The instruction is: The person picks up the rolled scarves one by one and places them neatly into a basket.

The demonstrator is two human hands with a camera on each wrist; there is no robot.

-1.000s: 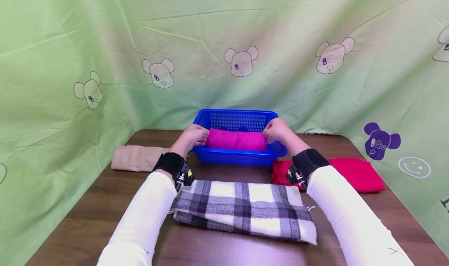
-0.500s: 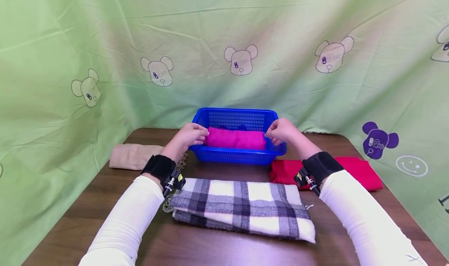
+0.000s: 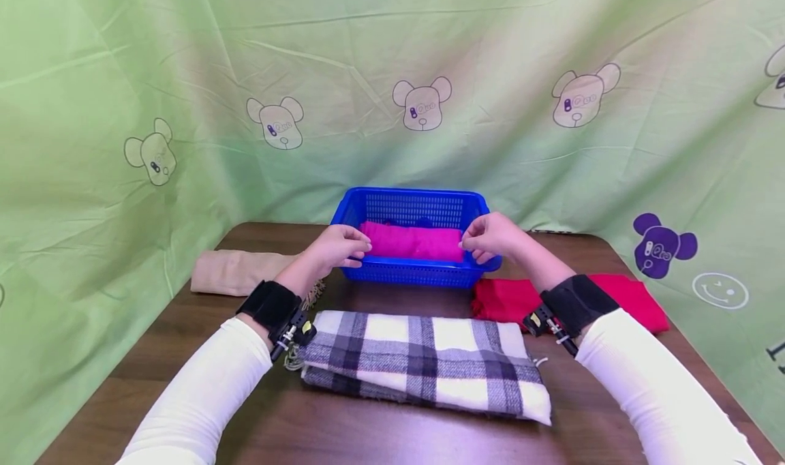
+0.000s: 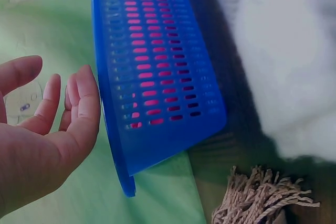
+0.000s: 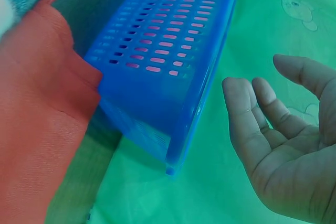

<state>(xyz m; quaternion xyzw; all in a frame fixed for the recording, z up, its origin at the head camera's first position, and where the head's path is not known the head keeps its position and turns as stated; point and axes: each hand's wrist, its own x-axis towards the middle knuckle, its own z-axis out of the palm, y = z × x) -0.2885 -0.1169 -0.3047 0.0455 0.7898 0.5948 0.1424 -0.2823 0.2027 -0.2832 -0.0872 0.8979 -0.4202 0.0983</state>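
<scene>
Behind everything hangs a green curtain, and before it the brown bench, on which all the cloths and the basket sit. The black-and-white plaid cloth lies folded at the near side, nearest the person, probably kept flat so its layers stay together. Beyond it stands the blue basket, upright, close to the curtain and between the arms, a spot I'd guess suits both hands reaching in equally. The red cloth rests folded to the right, partly behind the forearm; the beige cloth lies folded to the left, out of the basket's way, its fringe towards the middle. The pink cloth sits inside the basket, folded long and narrow, seemingly so it fits lengthwise between the walls.

At its left end is the left hand, fingers loosely bent, thumb apart, holding nothing. At its right end the right hand curves just as loosely, bare too. The pink cloth lies between them, just beyond the fingertips.
</scene>
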